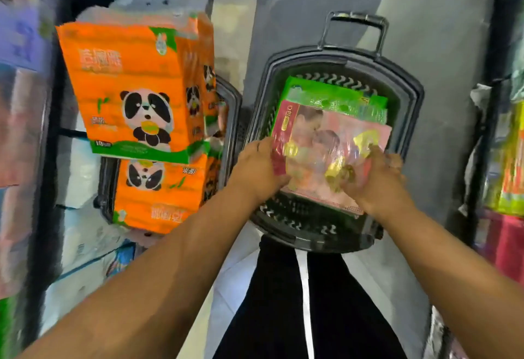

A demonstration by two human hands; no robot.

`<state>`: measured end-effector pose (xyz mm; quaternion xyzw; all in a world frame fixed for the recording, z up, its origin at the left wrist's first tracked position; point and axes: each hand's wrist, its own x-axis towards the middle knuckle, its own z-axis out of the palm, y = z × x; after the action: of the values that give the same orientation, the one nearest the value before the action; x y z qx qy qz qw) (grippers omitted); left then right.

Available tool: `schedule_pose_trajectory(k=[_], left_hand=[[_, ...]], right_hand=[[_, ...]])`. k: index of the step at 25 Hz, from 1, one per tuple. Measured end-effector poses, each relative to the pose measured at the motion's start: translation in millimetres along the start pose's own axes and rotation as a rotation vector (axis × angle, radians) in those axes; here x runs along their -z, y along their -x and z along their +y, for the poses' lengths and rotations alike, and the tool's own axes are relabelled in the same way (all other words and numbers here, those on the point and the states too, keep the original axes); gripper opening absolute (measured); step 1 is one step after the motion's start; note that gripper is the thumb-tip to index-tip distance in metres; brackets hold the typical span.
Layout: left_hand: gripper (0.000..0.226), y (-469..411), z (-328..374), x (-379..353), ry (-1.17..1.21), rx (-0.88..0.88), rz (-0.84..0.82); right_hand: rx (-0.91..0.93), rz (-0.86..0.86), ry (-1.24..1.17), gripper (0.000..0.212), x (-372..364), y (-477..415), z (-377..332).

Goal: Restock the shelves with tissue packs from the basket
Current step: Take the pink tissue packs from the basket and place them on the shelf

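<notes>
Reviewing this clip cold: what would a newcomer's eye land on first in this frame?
Most likely the two bright orange panda tissue packs stacked at the left, in a second basket beside the shelving. Next, the left hand and right hand gripping opposite sides of a pink pack in the dark basket on the floor at centre, with a green pack lying beneath it.

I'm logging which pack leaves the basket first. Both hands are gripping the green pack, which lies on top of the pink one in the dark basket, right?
Not quite. The head view shows both the left hand and the right hand on the pink pack, which lies on top of the green pack in the dark basket.
</notes>
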<state>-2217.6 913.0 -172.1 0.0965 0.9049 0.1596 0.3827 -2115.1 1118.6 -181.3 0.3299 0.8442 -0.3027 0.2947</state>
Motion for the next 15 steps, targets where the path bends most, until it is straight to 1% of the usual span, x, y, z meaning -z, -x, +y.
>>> schedule_pose_trajectory(k=[2, 4, 6, 9, 12, 13, 14, 15], left_hand=[[0.086, -28.3, -13.8, -13.9, 0.06, 0.023, -0.024], [0.084, -52.2, -24.4, -26.9, 0.155, 0.023, -0.025], [0.084, -69.6, -30.6, -38.3, 0.263, 0.022, -0.036], [0.088, -84.8, -28.2, -49.3, 0.423, 0.064, -0.055], [0.078, -86.3, -22.8, -49.2, 0.536, 0.091, -0.04], [0.075, -84.1, -22.1, -47.8, 0.556, 0.099, -0.037], [0.073, -80.0, -22.2, -45.9, 0.563, 0.105, -0.043], [0.07, -73.7, -22.2, -43.0, 0.559, 0.108, -0.051]], right_hand=[[-0.041, 0.028, -0.038, 0.102, -23.3, -25.4, 7.8], [-0.091, 0.062, -0.121, 0.105, -37.5, -44.1, 14.9], [-0.143, 0.101, -0.256, 0.106, -50.0, -55.0, 19.5], [-0.206, 0.169, -0.478, 0.114, -66.9, -60.8, 24.3], [-0.28, 0.226, -0.626, 0.121, -72.2, -64.2, 24.1], [-0.32, 0.232, -0.647, 0.12, -71.7, -64.0, 24.1], [-0.347, 0.228, -0.658, 0.114, -70.5, -61.7, 23.0], [-0.355, 0.219, -0.654, 0.103, -68.4, -57.1, 21.8]])
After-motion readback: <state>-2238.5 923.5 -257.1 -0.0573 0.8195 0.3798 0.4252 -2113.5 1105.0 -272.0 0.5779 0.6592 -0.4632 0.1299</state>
